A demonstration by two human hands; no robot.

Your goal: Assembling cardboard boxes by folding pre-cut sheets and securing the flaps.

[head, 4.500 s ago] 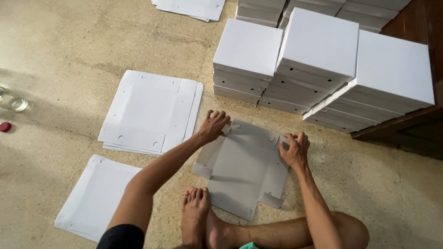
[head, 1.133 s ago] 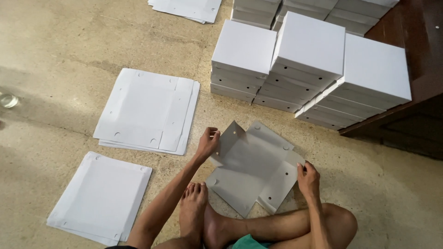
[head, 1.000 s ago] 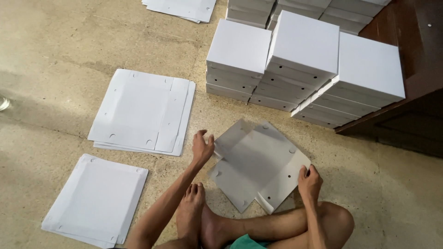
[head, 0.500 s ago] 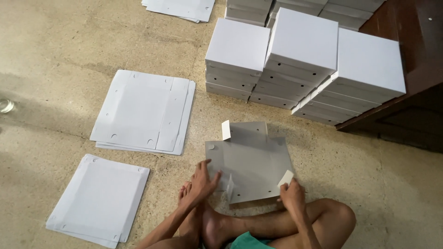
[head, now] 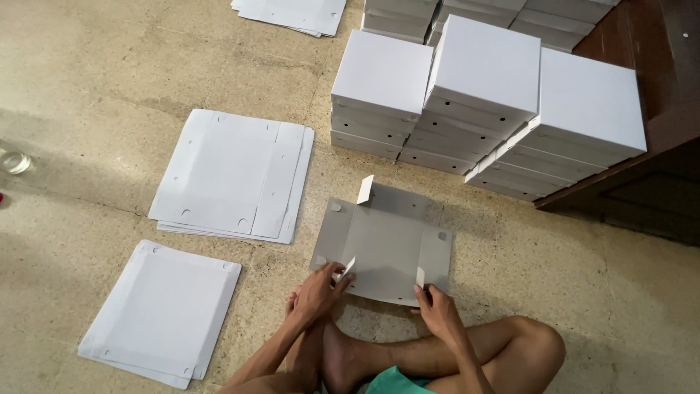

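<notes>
A flat grey cardboard box blank lies on the floor in front of my crossed legs, grey side up, with small white tabs standing up at three corners. My left hand pinches the near-left tab between thumb and fingers. At the near-right corner my right hand grips the other near tab. The far-left tab stands up by itself.
Stacks of folded white boxes stand just beyond the blank, against a dark wooden cabinet. Two piles of flat white blanks lie to the left, another pile at the top. A glass sits at the far left.
The blank was turned and laid square to me. Both hands moved from its sides down to the near corners and took hold of the corner tabs, which now stand up.
</notes>
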